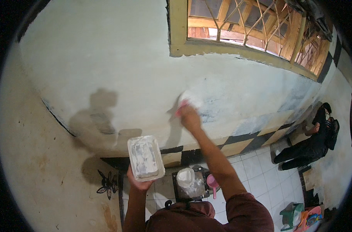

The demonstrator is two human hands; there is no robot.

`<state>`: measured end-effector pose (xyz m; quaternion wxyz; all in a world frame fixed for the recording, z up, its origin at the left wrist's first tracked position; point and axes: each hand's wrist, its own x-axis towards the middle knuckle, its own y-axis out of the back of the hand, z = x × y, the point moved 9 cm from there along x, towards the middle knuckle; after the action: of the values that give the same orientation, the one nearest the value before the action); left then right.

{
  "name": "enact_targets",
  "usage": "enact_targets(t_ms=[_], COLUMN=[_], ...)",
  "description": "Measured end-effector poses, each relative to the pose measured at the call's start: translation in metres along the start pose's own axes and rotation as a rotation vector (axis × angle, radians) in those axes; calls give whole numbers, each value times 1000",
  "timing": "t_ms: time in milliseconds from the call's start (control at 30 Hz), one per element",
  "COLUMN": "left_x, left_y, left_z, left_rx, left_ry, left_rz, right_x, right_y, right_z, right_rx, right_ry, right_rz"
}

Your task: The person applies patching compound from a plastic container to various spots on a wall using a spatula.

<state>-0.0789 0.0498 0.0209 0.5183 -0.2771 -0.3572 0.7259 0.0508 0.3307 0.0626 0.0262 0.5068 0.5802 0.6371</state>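
My left hand (140, 183) holds up a white rectangular tub (159, 156) smeared inside with white and grey paste. My right hand (190, 119) is raised to the pale wall (137, 73), its fingers closed around a small pinkish-red tool (180, 109). Motion blurs the tool, so its exact kind is unclear. Beside its tip is a bright white patch (190, 99), with streaky bluish-grey marks to the right on the wall. Shadows of my body and the tub fall to the left.
Below stands a dark-edged small stand (201, 189) bearing a white bucket (185, 176) and a pink dipper (212, 181). A yellow-framed window (226, 49) with bars is above right. At far right a person in black (313, 149) stands near the wall. Colourful items (309, 218) lie lower right.
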Motion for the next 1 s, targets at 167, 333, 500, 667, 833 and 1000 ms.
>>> enact_targets(t_ms=[167, 333, 500, 667, 833, 1000], left_x=[-10, 0, 9, 12, 8, 12], left_y=[-19, -16, 14, 1, 18, -1], left_z=[32, -10, -16, -36, -26, -46], left_rx=[737, -110, -194, -270, -63, -238], left_ry=[-414, 101, 37, 164, -2, 85], left_rz=[-154, 113, 65, 69, 135, 55], right_x=[-70, -99, -77, -94, -161, -132], right_y=[17, 43, 72, -9, -4, 95], right_z=[-73, 15, 32, 108, 99, 167], right_rx=[323, 48, -143, -420, -143, -89], right_ry=[226, 117, 269, 313, 289, -149], right_rz=[293, 316, 478, 186, 129, 320])
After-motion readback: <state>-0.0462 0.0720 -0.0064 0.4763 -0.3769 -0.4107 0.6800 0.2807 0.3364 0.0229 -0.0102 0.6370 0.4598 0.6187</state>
